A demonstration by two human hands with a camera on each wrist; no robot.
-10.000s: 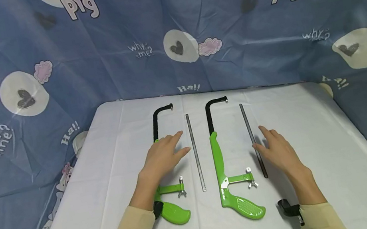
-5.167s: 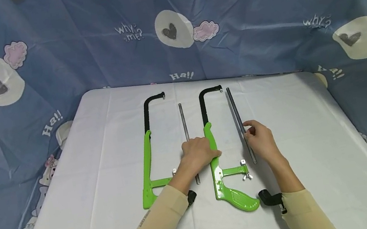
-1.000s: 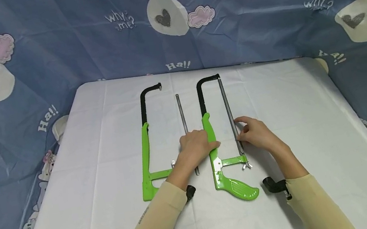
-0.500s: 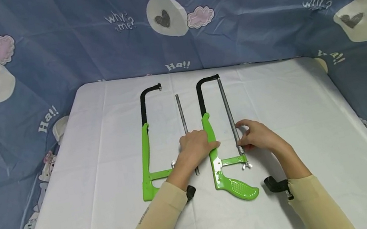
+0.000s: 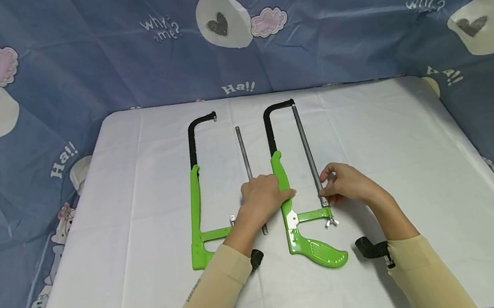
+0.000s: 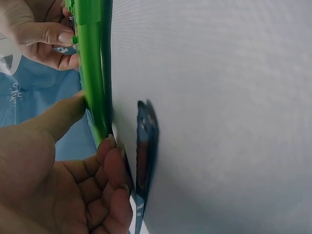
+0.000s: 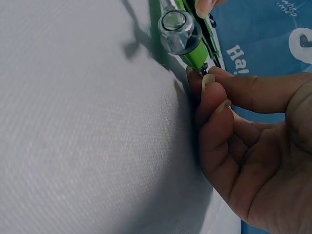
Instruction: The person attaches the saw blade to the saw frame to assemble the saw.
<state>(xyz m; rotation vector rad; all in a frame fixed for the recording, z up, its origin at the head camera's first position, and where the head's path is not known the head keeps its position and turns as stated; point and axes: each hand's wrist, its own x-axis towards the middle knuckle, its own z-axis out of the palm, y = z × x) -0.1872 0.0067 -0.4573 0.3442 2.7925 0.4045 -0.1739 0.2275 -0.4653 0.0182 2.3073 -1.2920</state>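
A green hacksaw frame [image 5: 319, 255] with a black front arm lies right of centre in the head view. My left hand [image 5: 261, 193] grips its green spine, thumb on one side and fingers on the other; the left wrist view shows the spine [image 6: 92, 73] between them. A grey hacksaw blade [image 5: 306, 147] spans from the black arm's tip to the green lower bracket. Near that bracket, my right hand [image 5: 349, 182] pinches the blade's lower end between thumb and fingers. The wing nut [image 5: 331, 222] sits just below the bracket. In the right wrist view, my fingertips [image 7: 208, 80] hide most of the joint.
A second green hacksaw frame [image 5: 195, 201] lies to the left, its handle hidden by my left forearm. Between the frames is a loose blade [image 5: 243, 149], partly covered by my left hand. The white table [image 5: 427, 173] meets a blue patterned cloth [image 5: 327, 15] behind.
Ten seconds ago both hands hovered open and the blade lay right of the frame. My left hand took the frame; my right brought the blade to it, then slid down toward its lower end.
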